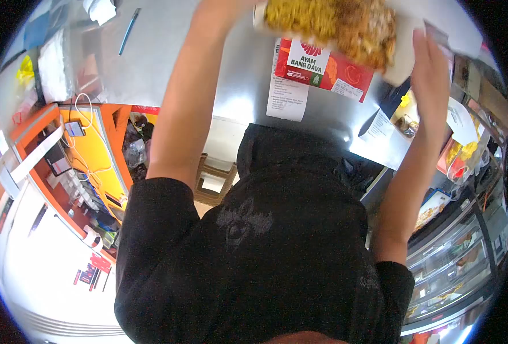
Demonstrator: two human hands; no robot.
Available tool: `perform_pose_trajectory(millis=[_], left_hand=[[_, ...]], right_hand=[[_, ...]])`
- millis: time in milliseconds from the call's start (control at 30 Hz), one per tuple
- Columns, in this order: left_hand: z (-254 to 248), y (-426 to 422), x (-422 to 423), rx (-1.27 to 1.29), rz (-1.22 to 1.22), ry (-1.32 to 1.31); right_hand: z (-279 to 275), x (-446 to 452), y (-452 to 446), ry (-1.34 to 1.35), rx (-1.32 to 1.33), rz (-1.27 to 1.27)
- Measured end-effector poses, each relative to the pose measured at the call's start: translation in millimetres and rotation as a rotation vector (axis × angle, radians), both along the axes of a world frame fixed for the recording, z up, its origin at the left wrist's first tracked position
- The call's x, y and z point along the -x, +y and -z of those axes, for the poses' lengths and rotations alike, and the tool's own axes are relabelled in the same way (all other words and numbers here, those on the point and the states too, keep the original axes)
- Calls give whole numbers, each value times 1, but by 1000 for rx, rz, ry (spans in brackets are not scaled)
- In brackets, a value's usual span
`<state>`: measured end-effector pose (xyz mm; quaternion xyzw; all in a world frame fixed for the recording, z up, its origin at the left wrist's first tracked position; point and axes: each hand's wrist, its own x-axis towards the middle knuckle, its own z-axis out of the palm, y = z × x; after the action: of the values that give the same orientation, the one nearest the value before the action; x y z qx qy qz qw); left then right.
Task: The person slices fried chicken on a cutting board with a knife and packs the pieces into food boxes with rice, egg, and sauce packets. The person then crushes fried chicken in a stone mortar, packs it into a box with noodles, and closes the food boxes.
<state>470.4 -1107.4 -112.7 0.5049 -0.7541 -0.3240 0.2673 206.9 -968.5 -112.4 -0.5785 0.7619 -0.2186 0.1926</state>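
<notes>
An open paper food box [259, 16] is tilted at the top of the view, slightly blurred. Inside lie yellow rice or noodles [300, 18] and crumb-covered fried pieces [364, 31]. My right hand [430, 71] grips the box's right side, fingers along the pale flap. At the left end, my left hand [222, 10] reaches the box, but the top edge of the view cuts off its fingers. Below the food shows a red printed panel [354, 74] reading "AYAM BANG DAVA"; whether it belongs to the same box I cannot tell. A printed receipt [287, 103] lies partly under it.
A metal worktable [151, 74] spreads below the hands, with a blue pen [129, 31] at the far left. Another paper slip [380, 127] lies at right. An orange-framed shelf [102, 149] stands left; a glass display case [452, 261] stands lower right.
</notes>
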Motion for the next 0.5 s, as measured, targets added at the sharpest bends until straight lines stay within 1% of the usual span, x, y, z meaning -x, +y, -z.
perform_pose_trajectory(millis=[33,100,167,200,267,333,367,400,500], left_hand=[[9,17,-4,-52,-17,-11],[32,52,-12,-159,-47,-33],[52,78,-8,-236,-86,155],[50,86,-4,-278,-106,250],[41,85,0,-513,-102,267],[49,90,-4,-535,-95,220],[79,86,-13,-423,-85,169],[93,79,-20,-306,-73,117],[45,93,-52,-718,-141,666]], right_hand=[[5,-7,21,-10,59,-13],[28,-27,55,4,68,69],[47,-47,72,-195,-38,198],[41,-58,74,-299,-22,285],[41,-54,70,-239,-94,223],[39,-49,73,-180,-131,171],[42,-46,73,-150,-115,151],[42,-43,69,-120,-93,134],[5,-41,79,-173,-68,148]])
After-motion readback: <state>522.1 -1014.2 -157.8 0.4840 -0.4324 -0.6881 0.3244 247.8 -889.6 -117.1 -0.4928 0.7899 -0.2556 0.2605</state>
